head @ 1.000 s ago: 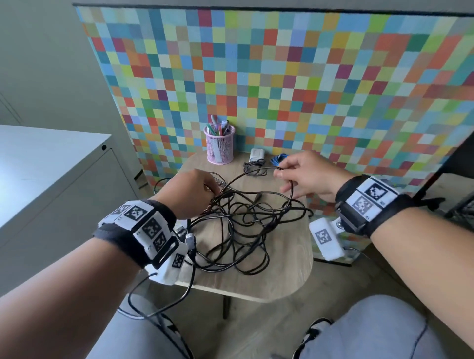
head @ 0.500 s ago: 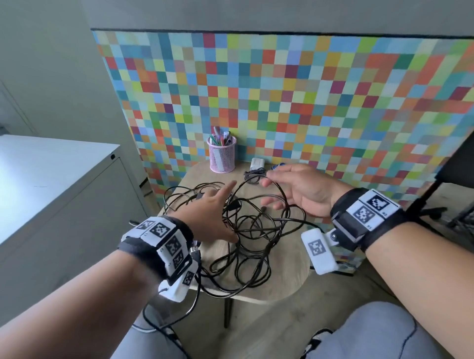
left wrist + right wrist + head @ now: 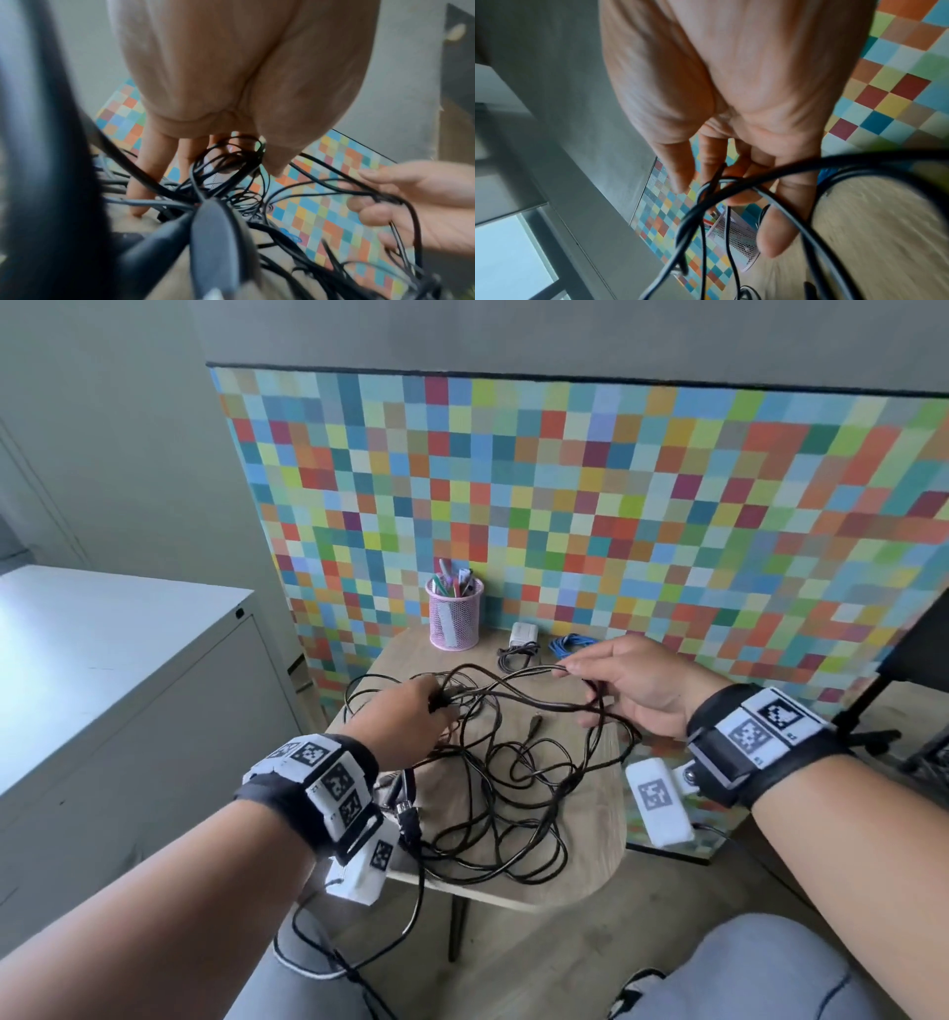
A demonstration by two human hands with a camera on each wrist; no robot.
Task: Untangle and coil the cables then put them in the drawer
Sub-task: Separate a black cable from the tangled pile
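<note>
A tangle of black cables (image 3: pixel 503 788) lies on a small wooden table (image 3: pixel 590 865). My left hand (image 3: pixel 436 703) grips a bunch of strands at the tangle's far left, and the left wrist view shows the strands (image 3: pixel 231 160) caught between my thumb and fingers. My right hand (image 3: pixel 590 695) holds a few raised loops at the far right, with the cables (image 3: pixel 731 182) hooked over its curled fingers. One long strand (image 3: pixel 513 672) stretches between the two hands above the table. A loose plug end (image 3: pixel 534 724) lies in the middle.
At the back of the table stand a pink mesh pen cup (image 3: pixel 454 618), a white charger (image 3: pixel 524 634) with its own coiled lead, and a coiled blue cable (image 3: pixel 570 643). A multicoloured checked panel (image 3: pixel 616 531) stands behind. A white cabinet (image 3: pixel 128 660) is on the left.
Half a second ago both hands were open over the tangle. Now each holds strands again, the left on the bunch and the right with loops lifted off the table.
</note>
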